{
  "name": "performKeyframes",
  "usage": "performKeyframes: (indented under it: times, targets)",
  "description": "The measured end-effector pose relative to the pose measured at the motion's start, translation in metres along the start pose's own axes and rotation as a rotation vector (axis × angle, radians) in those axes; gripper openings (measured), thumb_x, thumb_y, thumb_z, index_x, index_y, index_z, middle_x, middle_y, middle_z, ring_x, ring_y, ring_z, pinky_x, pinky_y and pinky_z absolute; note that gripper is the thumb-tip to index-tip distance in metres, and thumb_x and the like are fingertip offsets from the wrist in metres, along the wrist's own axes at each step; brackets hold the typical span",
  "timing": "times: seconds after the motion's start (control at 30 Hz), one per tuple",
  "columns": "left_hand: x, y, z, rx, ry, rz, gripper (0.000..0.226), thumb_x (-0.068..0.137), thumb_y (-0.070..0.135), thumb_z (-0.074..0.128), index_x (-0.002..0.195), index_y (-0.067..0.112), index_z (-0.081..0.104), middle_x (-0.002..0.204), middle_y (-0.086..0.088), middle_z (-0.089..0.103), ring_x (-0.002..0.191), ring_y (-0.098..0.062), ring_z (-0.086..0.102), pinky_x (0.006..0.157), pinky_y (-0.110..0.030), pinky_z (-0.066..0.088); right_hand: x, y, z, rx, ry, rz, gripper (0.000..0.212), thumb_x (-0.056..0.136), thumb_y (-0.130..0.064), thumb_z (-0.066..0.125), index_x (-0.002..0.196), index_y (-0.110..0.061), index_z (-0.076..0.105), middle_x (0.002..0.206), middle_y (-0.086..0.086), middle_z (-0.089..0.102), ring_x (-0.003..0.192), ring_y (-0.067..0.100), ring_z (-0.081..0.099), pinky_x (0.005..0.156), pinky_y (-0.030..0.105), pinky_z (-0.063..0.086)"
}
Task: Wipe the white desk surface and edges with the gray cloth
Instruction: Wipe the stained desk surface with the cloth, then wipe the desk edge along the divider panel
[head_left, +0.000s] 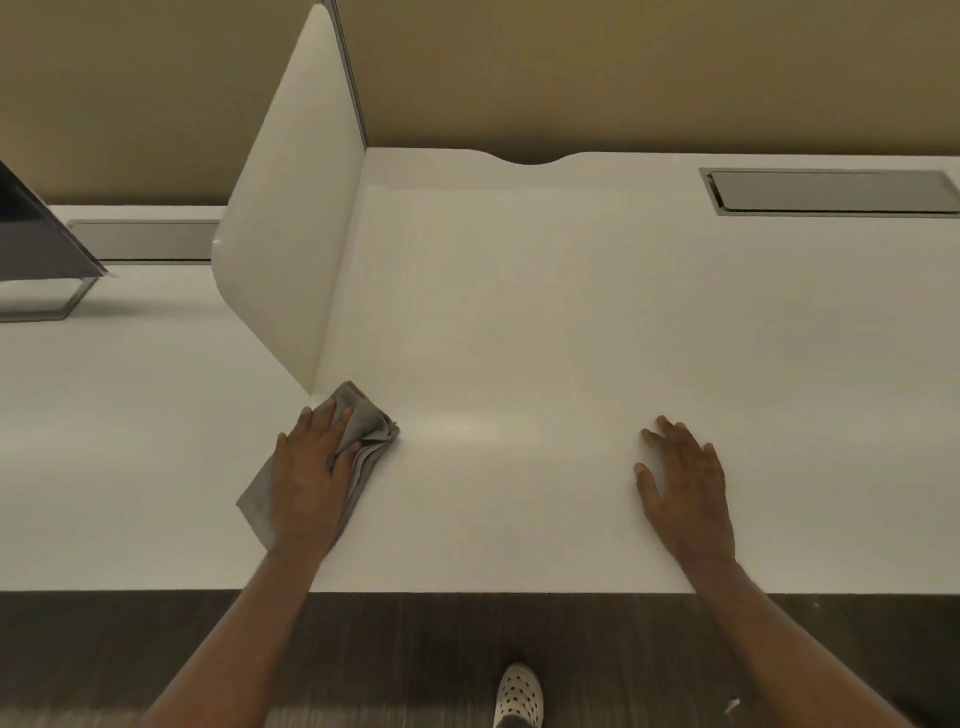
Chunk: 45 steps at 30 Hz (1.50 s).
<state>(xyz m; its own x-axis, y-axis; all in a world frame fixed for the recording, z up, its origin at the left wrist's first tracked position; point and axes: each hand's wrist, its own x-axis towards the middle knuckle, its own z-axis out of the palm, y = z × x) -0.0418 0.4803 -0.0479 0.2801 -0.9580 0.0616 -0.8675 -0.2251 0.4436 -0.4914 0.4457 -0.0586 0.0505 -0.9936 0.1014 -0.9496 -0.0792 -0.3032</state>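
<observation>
A folded gray cloth (366, 423) lies on the white desk (545, 338), just in front of the near end of the white divider panel. My left hand (311, 478) presses flat on top of the cloth, fingers spread, covering its middle. My right hand (685, 488) rests palm down on the bare desk to the right, fingers apart, holding nothing. The desk's front edge (467, 591) runs straight across below both wrists.
A white upright divider (291, 223) splits the desk from the neighbouring one at left. A monitor stand and dark screen corner (36, 260) sit far left. A gray cable hatch (831, 191) is set in the back right. Dark wood floor and my shoe (518, 693) lie below.
</observation>
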Motion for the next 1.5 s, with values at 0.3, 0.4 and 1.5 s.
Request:
performKeyframes:
  times: [0.3,0.4,1.5]
  targets:
    - [-0.042,-0.017,-0.011,-0.242,0.044,-0.014,0.052,0.103,0.022,0.053,0.151,0.036,0.039,0.152,0.018,0.045,0.147,-0.017,0.038,0.119,-0.034,0.029,-0.001,-0.093,0.009,0.037,0.019,-0.050,0.055,0.104,-0.045,0.033,0.151,-0.020,0.049,0.163,0.005,0.041,0.153,0.024,0.037,0.128,0.050,0.021]
    - [-0.040,-0.013,-0.023,-0.524,0.096,-0.115,0.041,0.103,0.025,0.055,0.140,0.042,0.055,0.138,0.025,0.058,0.132,-0.005,0.055,0.109,-0.025,0.042,0.002,-0.167,0.028,0.117,0.007,-0.162,0.050,0.106,-0.042,0.041,0.151,-0.022,0.049,0.164,0.002,0.040,0.154,0.020,0.035,0.128,0.049,0.022]
    - [-0.038,-0.213,-0.029,-1.831,0.014,-1.389,0.046,0.099,0.059,0.046,0.078,0.020,0.060,0.061,-0.003,0.063,0.048,-0.014,0.061,0.043,-0.021,0.053,0.037,-0.355,0.126,0.004,-0.048,-0.129,0.046,0.106,-0.043,0.044,0.151,-0.032,0.040,0.167,-0.004,0.033,0.157,0.018,0.024,0.130,0.049,0.016]
